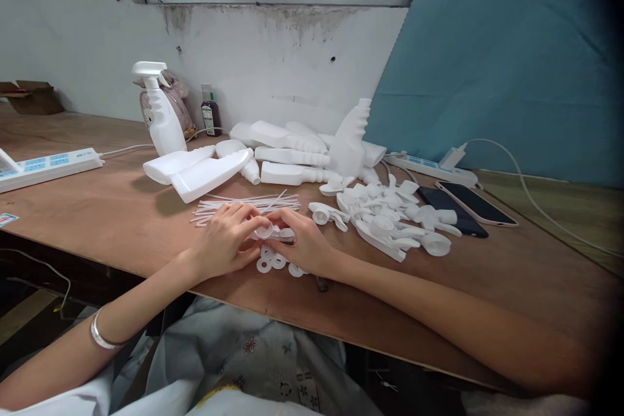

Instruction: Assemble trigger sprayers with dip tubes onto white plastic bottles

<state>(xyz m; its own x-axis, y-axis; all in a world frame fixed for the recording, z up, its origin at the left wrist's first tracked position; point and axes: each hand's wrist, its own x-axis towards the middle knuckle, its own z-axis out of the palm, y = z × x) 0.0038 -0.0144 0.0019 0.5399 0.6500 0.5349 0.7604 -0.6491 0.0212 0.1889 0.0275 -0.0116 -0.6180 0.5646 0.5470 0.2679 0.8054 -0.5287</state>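
as the left hand (pixel 225 240) pinches the round end of a white spray head (pixel 277 233) and the right hand (pixel 311 248) holds its other end, its long axis runs crosswise between them, on the near side of the thin tubes (pixel 214 204).

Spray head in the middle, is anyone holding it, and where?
Yes: the left hand grips the spray head's round collar end, the right hand its other end.
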